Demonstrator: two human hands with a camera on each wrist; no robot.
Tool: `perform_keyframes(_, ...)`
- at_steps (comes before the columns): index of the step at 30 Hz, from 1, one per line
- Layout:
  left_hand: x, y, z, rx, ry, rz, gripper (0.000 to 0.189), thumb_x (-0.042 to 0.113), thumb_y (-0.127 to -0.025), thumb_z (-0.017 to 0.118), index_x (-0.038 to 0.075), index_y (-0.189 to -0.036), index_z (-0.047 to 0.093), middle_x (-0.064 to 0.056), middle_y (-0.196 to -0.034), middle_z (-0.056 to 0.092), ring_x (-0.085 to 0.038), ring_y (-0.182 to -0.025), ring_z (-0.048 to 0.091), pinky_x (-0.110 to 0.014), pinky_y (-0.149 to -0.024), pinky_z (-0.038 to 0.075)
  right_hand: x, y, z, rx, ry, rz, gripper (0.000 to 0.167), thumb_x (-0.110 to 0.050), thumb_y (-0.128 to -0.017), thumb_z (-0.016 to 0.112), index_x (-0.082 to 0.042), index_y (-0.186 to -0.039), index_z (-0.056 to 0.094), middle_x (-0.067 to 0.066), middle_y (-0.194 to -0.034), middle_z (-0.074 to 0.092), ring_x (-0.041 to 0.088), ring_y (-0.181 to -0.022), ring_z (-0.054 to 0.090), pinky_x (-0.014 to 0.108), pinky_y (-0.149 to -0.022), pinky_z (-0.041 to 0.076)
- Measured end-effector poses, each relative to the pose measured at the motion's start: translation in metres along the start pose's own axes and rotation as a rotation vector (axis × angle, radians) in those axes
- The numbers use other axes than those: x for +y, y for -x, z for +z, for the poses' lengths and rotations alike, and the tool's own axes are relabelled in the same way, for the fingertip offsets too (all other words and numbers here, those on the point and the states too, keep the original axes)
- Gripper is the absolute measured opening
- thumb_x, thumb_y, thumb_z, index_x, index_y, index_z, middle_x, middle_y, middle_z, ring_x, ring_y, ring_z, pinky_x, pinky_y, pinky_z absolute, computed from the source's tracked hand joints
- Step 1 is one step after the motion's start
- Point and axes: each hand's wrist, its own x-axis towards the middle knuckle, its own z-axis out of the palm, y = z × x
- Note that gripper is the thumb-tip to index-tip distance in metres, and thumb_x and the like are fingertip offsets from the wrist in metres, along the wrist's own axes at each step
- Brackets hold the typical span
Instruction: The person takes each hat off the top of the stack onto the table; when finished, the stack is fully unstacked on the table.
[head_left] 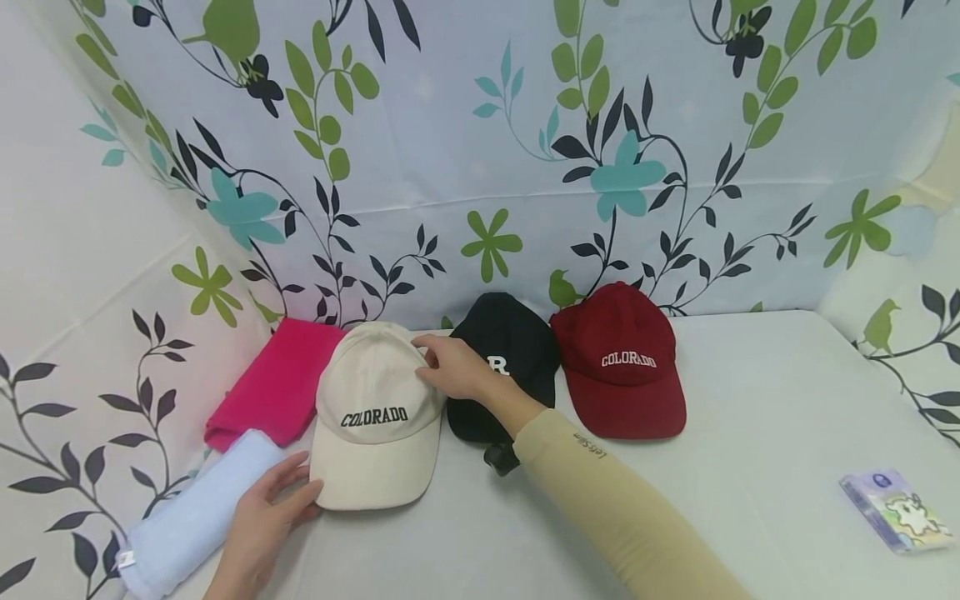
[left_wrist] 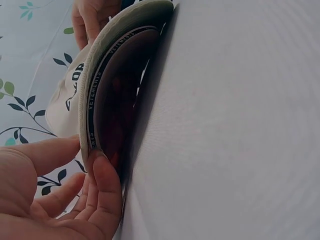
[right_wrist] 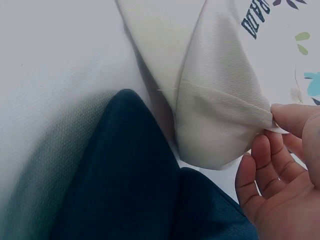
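Observation:
A cream baseball cap [head_left: 378, 383] lettered COLORADO lies brim toward me on the white surface. My left hand [head_left: 270, 508] pinches the left edge of its brim; in the left wrist view the thumb is on top and the fingers [left_wrist: 105, 180] underneath, with the dark inner band showing. At the crown's right side my right hand [head_left: 453, 367] pinches the fabric between thumb and fingertips, as the right wrist view shows. A black cap [head_left: 498, 325] with a white R sits partly behind my right hand and forearm. To its right is a dark red COLORADO cap [head_left: 622, 367].
Left of the cream cap lie a folded bright pink cloth [head_left: 273, 383] and a rolled light blue cloth [head_left: 206, 508]. A small pastel packet [head_left: 896, 510] with a cartoon animal rests at far right. A leaf-patterned curtain [head_left: 480, 150] hangs behind the caps.

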Motion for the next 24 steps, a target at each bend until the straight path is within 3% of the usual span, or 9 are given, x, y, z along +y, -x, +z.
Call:
perform_keyframes(11, 0.005, 0.003, -0.001, -0.010, 0.050, -0.030, 0.069, 0.010, -0.098, 0.066, 0.006, -0.158, 0.031, -0.017, -0.147, 0.038, 0.001, -0.095, 0.060, -0.024, -0.086, 0.056, -0.005, 0.005, -0.006, 0.045, -0.021, -0.066, 0.039, -0.011, -0.100, 0.061, -0.008, -0.139, 0.058, 0.001, -0.085, 0.058, 0.014, -0.075, 0.054, 0.023, -0.062, 0.049)
perform_keyframes(19, 0.008, 0.006, -0.003, -0.001, 0.141, 0.023, 0.069, 0.008, -0.097, 0.068, 0.004, -0.157, 0.033, 0.001, -0.123, 0.051, -0.002, -0.095, 0.061, -0.025, -0.083, 0.057, -0.016, 0.007, -0.015, 0.065, -0.024, -0.108, 0.042, -0.011, -0.102, 0.058, -0.005, -0.144, 0.054, 0.004, -0.097, 0.059, 0.017, -0.087, 0.054, 0.024, -0.073, 0.049)
perform_keyframes(24, 0.014, 0.010, -0.005, -0.003, 0.131, 0.036, 0.070, 0.015, -0.098, 0.069, 0.007, -0.158, 0.032, -0.002, -0.130, 0.046, -0.003, -0.097, 0.062, -0.024, -0.084, 0.056, -0.023, 0.007, -0.020, 0.083, -0.018, -0.131, 0.042, -0.012, -0.102, 0.058, -0.006, -0.143, 0.055, 0.003, -0.096, 0.058, 0.017, -0.088, 0.053, 0.024, -0.074, 0.048)
